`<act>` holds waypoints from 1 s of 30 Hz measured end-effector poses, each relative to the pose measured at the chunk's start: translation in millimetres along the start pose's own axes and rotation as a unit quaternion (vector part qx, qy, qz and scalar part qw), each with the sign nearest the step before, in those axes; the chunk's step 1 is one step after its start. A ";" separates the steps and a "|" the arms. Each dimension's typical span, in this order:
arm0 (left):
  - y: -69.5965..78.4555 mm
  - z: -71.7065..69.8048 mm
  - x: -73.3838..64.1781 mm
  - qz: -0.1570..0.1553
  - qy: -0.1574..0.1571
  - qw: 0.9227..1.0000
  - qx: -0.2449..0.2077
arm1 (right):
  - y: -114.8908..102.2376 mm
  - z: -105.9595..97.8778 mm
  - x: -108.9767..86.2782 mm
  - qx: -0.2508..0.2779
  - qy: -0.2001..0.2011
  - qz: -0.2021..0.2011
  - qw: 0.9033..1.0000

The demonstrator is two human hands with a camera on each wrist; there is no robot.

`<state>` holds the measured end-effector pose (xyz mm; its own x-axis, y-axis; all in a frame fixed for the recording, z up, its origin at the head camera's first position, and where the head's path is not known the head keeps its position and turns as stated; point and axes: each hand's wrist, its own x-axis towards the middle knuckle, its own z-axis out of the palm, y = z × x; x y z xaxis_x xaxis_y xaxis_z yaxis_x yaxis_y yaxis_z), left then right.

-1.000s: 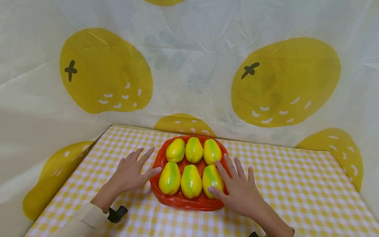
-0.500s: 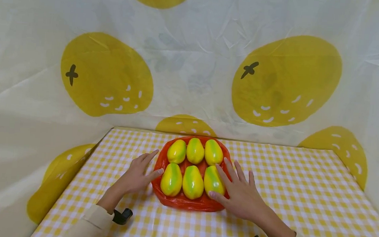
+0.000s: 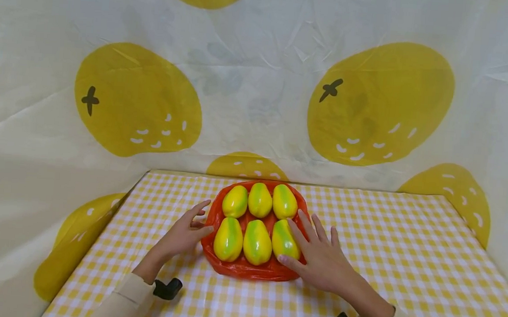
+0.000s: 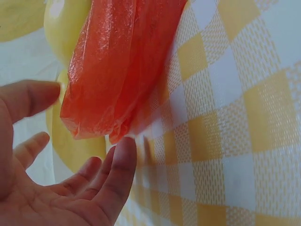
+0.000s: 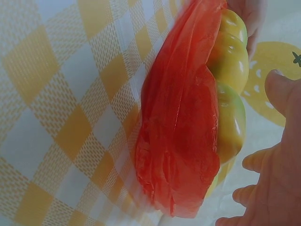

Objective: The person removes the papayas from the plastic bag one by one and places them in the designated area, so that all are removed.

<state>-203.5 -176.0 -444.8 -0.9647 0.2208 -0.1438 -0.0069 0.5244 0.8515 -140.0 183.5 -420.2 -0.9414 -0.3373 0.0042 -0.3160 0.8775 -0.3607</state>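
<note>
Several glossy yellow-green papayas (image 3: 257,242) lie in two rows on a red plastic-covered tray (image 3: 250,272) in the middle of the table. My left hand (image 3: 182,237) is at the tray's left side, fingers bent and spread apart. In the left wrist view its thumb and fingertips (image 4: 125,153) come right up to the corner of the red plastic (image 4: 108,70), without gripping it. My right hand (image 3: 324,259) is spread at the right side, fingers extended, thumb and forefinger overlapping the near right papaya (image 3: 285,237) in the head view. Beneath the plastic, the tray's form is hidden.
A yellow-and-white checked cloth (image 3: 385,236) covers the table. Behind it hangs a pale curtain (image 3: 257,104) with large yellow fruit prints, close to the table's back edge. Black wrist mounts (image 3: 167,288) sit below both hands.
My left hand has turned slightly and its fingers have bent more beside the tray. My right hand stays nearly in place. The papayas and tray have not visibly moved.
</note>
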 end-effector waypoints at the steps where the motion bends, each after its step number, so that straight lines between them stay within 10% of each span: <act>1: 0.0 0.6 1.1 -0.005 0.000 1.000 -0.006 | 0.0 -0.1 0.4 0.001 -0.003 0.001 1.000; 16: 6.8 17.4 9.6 -0.025 0.021 0.997 0.064 | -2.7 7.7 4.3 0.020 -0.014 -0.013 1.000; 30: 9.4 15.0 11.0 -0.025 0.033 0.999 0.019 | -4.3 12.2 4.4 0.010 -0.013 -0.018 1.000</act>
<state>-210.2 -156.3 -445.9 -0.9787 0.1397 -0.1504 -0.0461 0.5646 0.8241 -141.3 174.1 -430.1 -0.9260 -0.3775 -0.0063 -0.3472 0.8580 -0.3785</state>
